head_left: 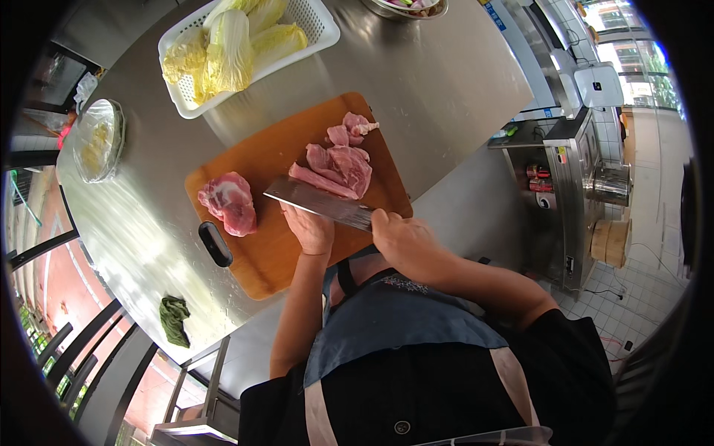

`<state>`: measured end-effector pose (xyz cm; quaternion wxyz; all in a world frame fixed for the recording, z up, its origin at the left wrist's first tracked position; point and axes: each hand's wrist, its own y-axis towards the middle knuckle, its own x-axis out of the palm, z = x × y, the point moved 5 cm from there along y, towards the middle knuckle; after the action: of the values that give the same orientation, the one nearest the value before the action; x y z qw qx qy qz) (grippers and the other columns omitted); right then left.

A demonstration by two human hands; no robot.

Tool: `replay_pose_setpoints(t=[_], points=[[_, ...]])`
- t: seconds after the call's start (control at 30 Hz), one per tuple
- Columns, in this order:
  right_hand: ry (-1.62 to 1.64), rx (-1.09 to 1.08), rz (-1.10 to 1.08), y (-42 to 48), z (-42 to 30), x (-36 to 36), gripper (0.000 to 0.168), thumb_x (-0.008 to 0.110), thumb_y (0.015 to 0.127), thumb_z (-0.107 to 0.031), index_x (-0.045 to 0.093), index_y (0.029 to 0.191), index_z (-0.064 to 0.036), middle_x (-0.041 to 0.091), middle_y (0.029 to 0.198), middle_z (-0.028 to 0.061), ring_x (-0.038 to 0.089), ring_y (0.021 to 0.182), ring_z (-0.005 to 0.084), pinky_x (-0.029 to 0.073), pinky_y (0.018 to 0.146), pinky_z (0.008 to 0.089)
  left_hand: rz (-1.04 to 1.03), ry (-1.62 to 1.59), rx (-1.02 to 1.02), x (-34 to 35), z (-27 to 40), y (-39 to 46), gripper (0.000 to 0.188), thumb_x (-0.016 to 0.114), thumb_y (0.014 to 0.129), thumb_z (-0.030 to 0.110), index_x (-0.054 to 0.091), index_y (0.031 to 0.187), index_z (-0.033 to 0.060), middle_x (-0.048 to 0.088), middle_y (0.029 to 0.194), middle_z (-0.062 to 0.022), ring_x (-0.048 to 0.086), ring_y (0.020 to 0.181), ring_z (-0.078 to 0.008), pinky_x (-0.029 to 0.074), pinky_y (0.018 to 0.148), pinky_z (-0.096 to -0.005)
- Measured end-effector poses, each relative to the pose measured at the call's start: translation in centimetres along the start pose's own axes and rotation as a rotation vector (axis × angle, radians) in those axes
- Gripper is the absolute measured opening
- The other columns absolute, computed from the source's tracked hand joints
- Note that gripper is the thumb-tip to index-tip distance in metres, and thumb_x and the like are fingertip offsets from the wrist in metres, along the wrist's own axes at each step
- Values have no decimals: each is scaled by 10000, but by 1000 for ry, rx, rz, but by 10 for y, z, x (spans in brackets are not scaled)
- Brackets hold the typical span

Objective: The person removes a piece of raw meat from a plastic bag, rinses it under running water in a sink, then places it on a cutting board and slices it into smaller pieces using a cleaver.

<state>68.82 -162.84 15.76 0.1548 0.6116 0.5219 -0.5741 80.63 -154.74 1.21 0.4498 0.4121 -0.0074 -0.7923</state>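
My right hand [410, 242] grips the handle of a broad-bladed cleaver [321, 203]. The blade points left over a brown cutting board [268, 259]. Just below the blade is my left hand [310, 227]; the blade covers part of its fingers, so I cannot tell what they touch. Beyond the blade lie a long strip of raw meat [323, 181] and larger cut pieces of raw meat [346, 164]. Smaller meat scraps [347, 131] sit near the board's far right corner. A thick chunk of raw meat [228, 203] rests on the board's left side.
The board lies on a stainless steel table [446, 106]. Beyond it stands a white perforated basket [273, 72] with napa cabbages [228, 50]. A metal bowl [410, 12] is at the far edge, a plastic-covered dish [100, 142] at left, and a crumpled green cloth [174, 321] near the front edge.
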Motion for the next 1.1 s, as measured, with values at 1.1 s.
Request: replay_pose_setpoints(t=[1.1], points=[[141,33,-70,13,28,7,86,505,839,-55,472,858,22,621,656,193,652,596,373,506,527,479,75,-6,-129,7,4,3,549,682,813,326,494,1203,-12,526,1214,-223,493,1072,-420,379,918,-485]])
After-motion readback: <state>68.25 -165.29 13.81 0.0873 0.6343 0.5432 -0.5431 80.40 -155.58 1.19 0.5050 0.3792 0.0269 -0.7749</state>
